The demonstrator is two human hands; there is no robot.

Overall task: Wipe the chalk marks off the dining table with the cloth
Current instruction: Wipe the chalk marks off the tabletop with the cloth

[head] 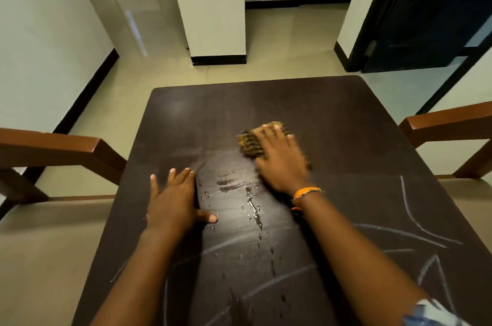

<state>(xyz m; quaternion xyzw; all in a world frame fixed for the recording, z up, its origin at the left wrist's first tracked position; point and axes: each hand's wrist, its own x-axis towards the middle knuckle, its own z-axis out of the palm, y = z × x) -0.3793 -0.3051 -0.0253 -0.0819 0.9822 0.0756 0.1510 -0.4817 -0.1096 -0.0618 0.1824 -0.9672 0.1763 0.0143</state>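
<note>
The right hand (279,158) lies flat with fingers spread, pressing a yellow-and-brown striped cloth (251,143) onto the dark worktop (346,123) near its middle; the hand is motion-blurred. An orange thread band (306,192) circles that wrist. At about 8 o'clock from it, the left hand (173,199) rests palm-down, fingers together and thumb out, holding nothing. Water droplets and a wet smear (234,183) lie between the hands. Chalk lines (407,206) cross the worktop at 4 to 6 o'clock, nearer the person. Wooden chairs (80,147) stand on both sides.
</note>
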